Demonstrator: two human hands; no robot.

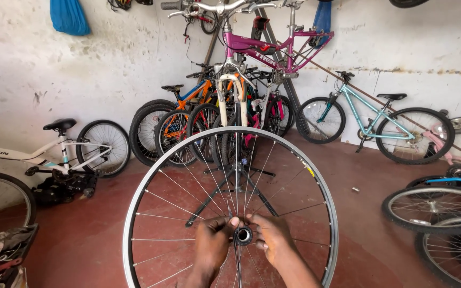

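Observation:
I hold a bare spoked bicycle wheel [316, 186] upright in front of me, with no tyre on its silver rim. My left hand [213, 244] grips the left side of the hub [243, 235] and my right hand [273, 240] grips the right side, fingers closed through the spokes. The hub's open bore faces me between my thumbs. Behind the wheel, a magenta bicycle frame [265, 48] hangs on a black repair stand [237, 176], its white fork pointing down with no front wheel in it.
Several bicycles lean on the white back wall: a white one [54, 154] at left, an orange one [188, 101] in the middle, a teal one [369, 117] at right. Loose wheels [433, 208] lie at the right edge. The floor is red concrete. Tools sit lower left [1, 256].

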